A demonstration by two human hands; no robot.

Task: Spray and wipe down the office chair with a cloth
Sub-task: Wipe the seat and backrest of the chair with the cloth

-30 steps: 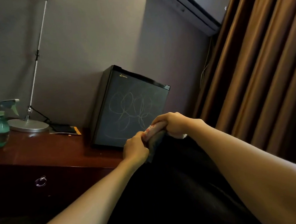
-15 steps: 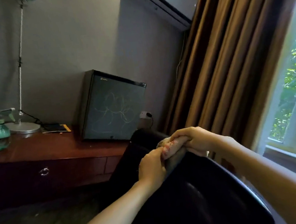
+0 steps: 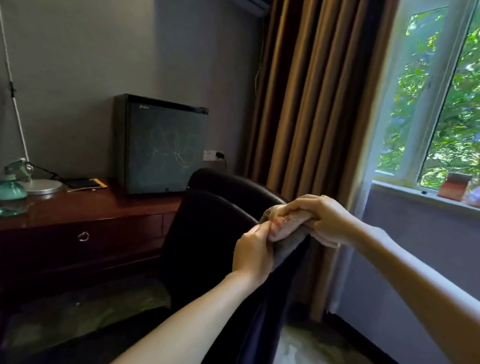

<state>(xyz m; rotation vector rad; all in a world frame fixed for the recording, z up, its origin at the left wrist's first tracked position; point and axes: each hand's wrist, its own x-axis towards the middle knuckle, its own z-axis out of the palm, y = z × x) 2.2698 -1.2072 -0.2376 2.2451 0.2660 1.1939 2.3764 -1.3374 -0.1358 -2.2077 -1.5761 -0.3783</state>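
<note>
- The cloth — beige with reddish marks — lies bunched over the top edge of the office chair backrest, part of it hanging down the near side.
- The left hand pinches the cloth's left end, thumb and fingers closed on the fabric.
- The right hand grips the cloth's right end from above, fingers curled over it at the edge of the backrest.
- The chair is dark and glossy; its backrest stands just beside the right end of the desk.
- The spray bottle — green, with a trigger head — stands upright near the desk's left end, well apart from both hands.
- A lamp base sits just behind the bottle, toward the desk's back edge.
- A black mini fridge stands at the desk's right end against the wall.
- Brown curtains hang beyond the chair, next to a window with a red box on its sill.
</note>
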